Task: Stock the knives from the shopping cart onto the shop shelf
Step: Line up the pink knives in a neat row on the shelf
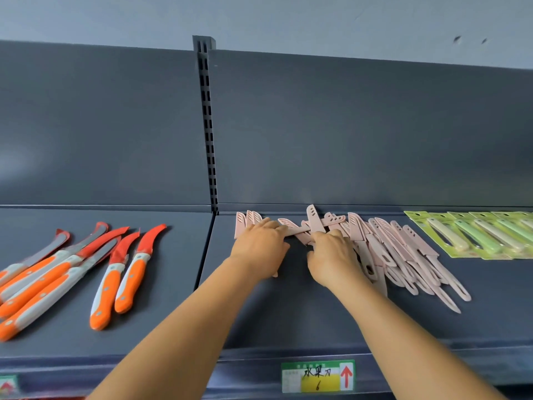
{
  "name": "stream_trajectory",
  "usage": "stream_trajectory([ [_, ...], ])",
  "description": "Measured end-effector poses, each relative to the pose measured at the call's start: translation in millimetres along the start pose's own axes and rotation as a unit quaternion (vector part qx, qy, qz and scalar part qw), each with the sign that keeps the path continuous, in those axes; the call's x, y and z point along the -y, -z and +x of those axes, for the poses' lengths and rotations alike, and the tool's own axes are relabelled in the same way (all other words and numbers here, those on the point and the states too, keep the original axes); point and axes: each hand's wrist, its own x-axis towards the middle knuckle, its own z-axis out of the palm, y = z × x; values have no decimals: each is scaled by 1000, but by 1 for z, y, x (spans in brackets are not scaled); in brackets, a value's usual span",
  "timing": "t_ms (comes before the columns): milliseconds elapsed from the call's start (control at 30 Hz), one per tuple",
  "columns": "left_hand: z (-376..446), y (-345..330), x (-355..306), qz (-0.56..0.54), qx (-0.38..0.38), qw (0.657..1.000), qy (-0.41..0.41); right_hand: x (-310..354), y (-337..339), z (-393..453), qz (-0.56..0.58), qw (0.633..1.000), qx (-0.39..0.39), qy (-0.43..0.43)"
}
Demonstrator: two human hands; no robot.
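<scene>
Your left hand [261, 245] and right hand [331, 255] are both on the shelf [288, 319], w/ fingers curled into the pink knives [383, 246]. The left seems to pinch one sheathed knife; the right's fingertips are hidden, can't tell its grip. Pile lies mid-shelf, btwn orange knives [57, 272] and green packs [484, 235].

Pale grey-blue wall [317, 21] across 12 o'clock, two dark marks [470, 39] toward 1. Below, dark grey back panels [360, 131], split by a slotted upright [208, 125] just left of centre. Soft, even light, faint sheen at 9. Green-and-yellow price tag [318, 376] at 6, a second tag [8, 385] cut off at 8.
</scene>
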Motion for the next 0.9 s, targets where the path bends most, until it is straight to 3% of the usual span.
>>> stream_trajectory([
  [167, 25, -3, -13, 86, 14, 996, 22, -9, 0, 5, 15, 1000, -6, -1],
  [533, 11, 6, -34, 121, -29, 990, 59, -14, 9, 10, -17, 999, -44, 21],
  [700, -9, 12, -34, 126, -51, 988, 73, -14, 10, 11, 34, 998, -42, 14],
  [900, -40, 20, -39, 60, -85, 976, 191, -2, 3, 13, 167, 986, -3, 17],
])
